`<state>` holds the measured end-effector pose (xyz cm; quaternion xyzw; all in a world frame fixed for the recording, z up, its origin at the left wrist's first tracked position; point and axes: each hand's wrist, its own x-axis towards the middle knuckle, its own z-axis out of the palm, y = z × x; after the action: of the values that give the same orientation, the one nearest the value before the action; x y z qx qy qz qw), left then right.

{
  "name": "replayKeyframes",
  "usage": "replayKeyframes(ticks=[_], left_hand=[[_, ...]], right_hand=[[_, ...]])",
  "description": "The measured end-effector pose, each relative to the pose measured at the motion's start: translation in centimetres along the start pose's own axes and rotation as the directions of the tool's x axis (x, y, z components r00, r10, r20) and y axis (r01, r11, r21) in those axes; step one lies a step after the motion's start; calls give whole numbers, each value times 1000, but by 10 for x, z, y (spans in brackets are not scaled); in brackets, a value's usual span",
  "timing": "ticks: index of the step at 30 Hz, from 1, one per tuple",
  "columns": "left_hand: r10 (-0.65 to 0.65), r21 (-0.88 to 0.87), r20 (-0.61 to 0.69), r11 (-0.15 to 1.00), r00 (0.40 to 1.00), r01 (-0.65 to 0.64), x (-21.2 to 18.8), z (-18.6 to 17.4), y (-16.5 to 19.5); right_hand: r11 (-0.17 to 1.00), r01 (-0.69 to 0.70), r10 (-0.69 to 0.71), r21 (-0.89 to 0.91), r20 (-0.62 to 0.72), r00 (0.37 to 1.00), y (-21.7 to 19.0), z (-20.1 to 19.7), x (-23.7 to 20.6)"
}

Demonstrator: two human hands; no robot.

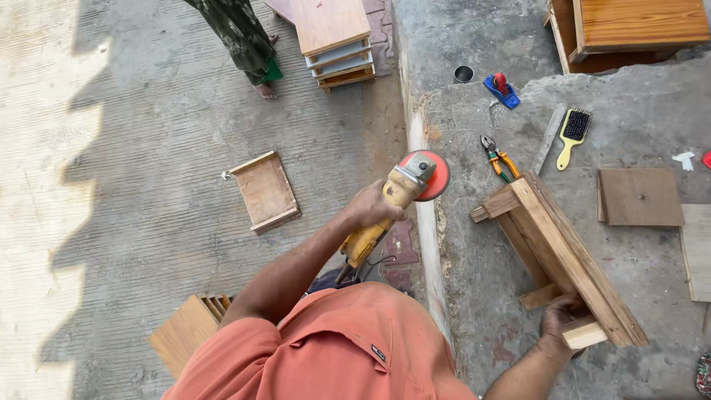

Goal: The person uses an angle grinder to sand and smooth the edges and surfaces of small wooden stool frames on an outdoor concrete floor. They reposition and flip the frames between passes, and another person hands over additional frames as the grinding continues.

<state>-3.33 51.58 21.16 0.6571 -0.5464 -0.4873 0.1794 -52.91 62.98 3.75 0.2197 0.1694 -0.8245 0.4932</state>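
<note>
Gripping a yellow angle grinder, the left hand hovers left of the wooden frame, which the right hand clasps at its near end.

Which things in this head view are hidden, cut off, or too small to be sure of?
- Right hand: fingers tucked behind the wooden frame.
- Sander in left hand: disc's working face turned away.
- Bystander: cut off by the top edge.
- Dark round thing: too small to identify.

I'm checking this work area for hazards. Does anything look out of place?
Yes. A hairbrush lies among the tools beside the pliers, odd for woodwork. The left hand holds the angle grinder in mid-air, away from the wooden frame.
</note>
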Motion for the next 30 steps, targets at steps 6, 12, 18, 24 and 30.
replayKeyframes(ticks=[6,12,18,24,30], left_hand=[[-40,20,5,999,999,40,-5,-11,-29],[-87,-1,59,996,994,87,7,-13,-47],[-111,-19,106,993,988,114,15,-32,-57],[-79,42,141,996,987,74,31,-45,-76],[-22,13,172,1000,985,20,46,-60,-77]], right_hand=[[966,-82,82,244,9,997,0,-4,-5],[999,-8,-2,42,223,975,26,23,-4],[984,57,-25,-167,186,982,61,85,14],[856,410,-292,-314,359,886,89,121,25],[787,531,-513,-313,145,846,131,110,2]])
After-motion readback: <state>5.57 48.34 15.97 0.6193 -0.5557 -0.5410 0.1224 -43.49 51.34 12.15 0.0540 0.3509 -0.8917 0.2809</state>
